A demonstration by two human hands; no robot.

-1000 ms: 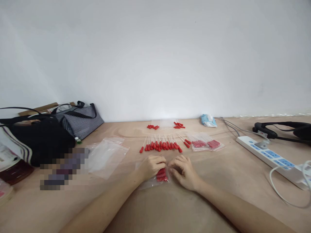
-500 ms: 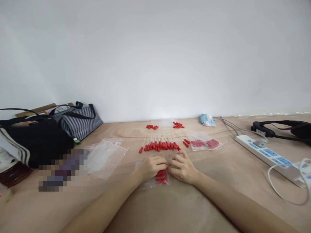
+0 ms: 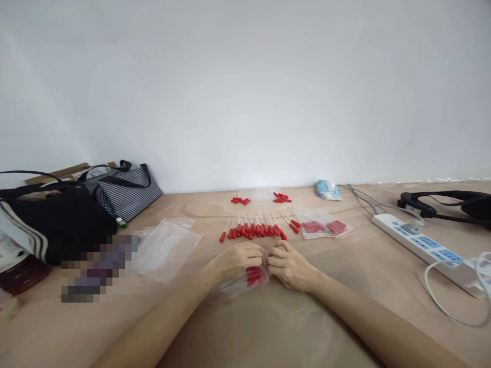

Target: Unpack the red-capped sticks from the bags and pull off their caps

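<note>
Between my hands is a clear zip bag (image 3: 233,286) with several red-tipped sticks (image 3: 254,276) in it, their red ends toward the right. My left hand (image 3: 240,258) is closed on the bag's upper edge, fingers bent over it. My right hand (image 3: 287,266) pinches the bag's right end, its fingertips close to those of the left. Just beyond the hands lies a row of loose red-tipped sticks (image 3: 253,230), pale shafts pointing away. Two more sticks (image 3: 294,226) lie at the right end of that row.
Filled zip bags (image 3: 322,225) lie to the right of the row, flat bags (image 3: 169,250) to the left. More red-tipped sticks (image 3: 282,197) lie near the wall. A white power strip (image 3: 422,245) with cables stands right; a striped bag (image 3: 126,191) and a black bag (image 3: 72,220) stand left.
The bag has tilted and lifted a little at its near side, its red ends shifting up. Both hands keep their hold and have barely moved.
</note>
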